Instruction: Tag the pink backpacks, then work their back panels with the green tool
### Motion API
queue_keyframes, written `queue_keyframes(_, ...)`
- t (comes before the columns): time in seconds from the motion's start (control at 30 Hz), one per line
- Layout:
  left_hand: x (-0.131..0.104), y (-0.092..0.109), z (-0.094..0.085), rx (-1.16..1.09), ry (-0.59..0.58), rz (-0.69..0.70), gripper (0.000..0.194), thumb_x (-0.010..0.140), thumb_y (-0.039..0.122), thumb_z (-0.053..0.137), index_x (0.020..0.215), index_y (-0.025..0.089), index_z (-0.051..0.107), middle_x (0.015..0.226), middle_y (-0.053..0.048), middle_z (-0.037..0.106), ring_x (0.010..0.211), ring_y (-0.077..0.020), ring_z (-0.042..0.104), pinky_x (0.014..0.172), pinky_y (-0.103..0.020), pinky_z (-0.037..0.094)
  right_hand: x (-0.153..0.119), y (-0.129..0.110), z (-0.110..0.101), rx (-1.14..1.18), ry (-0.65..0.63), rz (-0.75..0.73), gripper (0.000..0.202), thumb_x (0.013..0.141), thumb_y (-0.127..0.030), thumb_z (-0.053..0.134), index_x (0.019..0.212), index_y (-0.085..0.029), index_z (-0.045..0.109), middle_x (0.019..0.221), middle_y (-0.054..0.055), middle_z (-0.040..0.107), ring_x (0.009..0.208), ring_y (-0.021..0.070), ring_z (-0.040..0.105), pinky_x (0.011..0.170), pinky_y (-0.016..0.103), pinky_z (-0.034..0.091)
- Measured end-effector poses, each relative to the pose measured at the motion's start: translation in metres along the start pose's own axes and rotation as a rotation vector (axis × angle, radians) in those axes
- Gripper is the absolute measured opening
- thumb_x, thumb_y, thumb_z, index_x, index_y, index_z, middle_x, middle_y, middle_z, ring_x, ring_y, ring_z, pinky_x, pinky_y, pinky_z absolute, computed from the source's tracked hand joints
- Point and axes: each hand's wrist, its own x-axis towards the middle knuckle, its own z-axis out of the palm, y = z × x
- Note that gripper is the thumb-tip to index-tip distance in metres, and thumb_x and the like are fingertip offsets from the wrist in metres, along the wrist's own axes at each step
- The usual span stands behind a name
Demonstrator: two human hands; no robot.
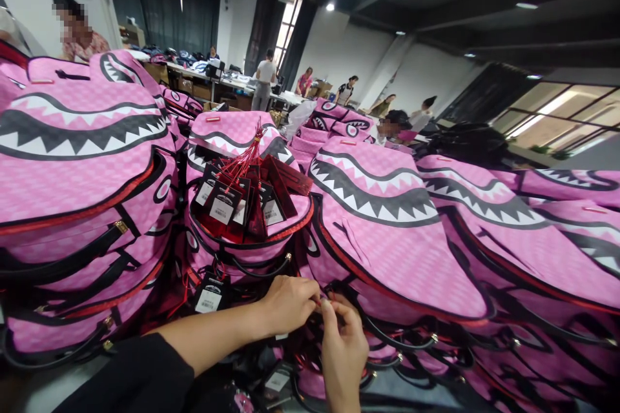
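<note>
My left hand (293, 303) and my right hand (343, 332) meet low in the centre, fingertips pinched together on a thin red string (323, 297). Just above them is the front edge of a pink backpack (382, 258) with a shark-mouth print. To the left, a bundle of black tags (225, 203) with red strings lies on another pink backpack (208, 126). One black tag (210, 293) hangs from that stack, near my left forearm. What the string is fastened to is hidden by my fingers.
Stacked pink backpacks (72, 187) stand at the left, and more (484, 206) at the right. Behind are long work tables (237, 82) with goods and several people, one standing in a white top (265, 71). A person in a patterned top (84, 45) is at the upper left.
</note>
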Motion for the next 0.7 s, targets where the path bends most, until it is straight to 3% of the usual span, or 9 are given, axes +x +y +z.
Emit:
queue_keyframes(0.37,-0.0001,-0.0008,0.0034,-0.021,-0.041,0.035,0.016,0.086,0.02,0.053,0.094,0.022,0.067,0.088,-0.001,0.073,0.082,-0.017,0.069,0.07,-0.024,0.046,-0.0003,-0.0008,-0.001,-0.011,0.008,-0.038,0.037,0.075,-0.056,0.064,0.078,-0.019,0.064,0.101,0.01,0.065,0.103,0.0272,0.058,0.095,0.042,0.041)
queue_keyframes(0.53,0.0008,0.0007,0.0047,-0.001,0.002,-0.046,0.014,0.084,0.021,0.054,0.091,0.021,0.066,0.084,-0.002,0.073,0.08,-0.0187,0.069,0.069,-0.025,0.047,0.0005,0.0002,-0.0012,-0.015,-0.003,-0.027,0.039,0.074,-0.057,0.065,0.078,-0.019,0.064,0.1,0.01,0.065,0.102,0.0271,0.058,0.095,0.042,0.041)
queue_keyframes(0.7,0.0012,0.0031,0.0018,0.005,-0.063,-0.012,0.02,0.085,0.018,0.05,0.096,0.023,0.066,0.089,-0.002,0.074,0.085,-0.0207,0.07,0.073,-0.027,0.049,0.0015,0.0027,-0.0011,-0.003,-0.005,-0.014,0.04,0.072,-0.059,0.066,0.076,-0.019,0.064,0.099,0.01,0.064,0.101,0.0274,0.058,0.094,0.042,0.042)
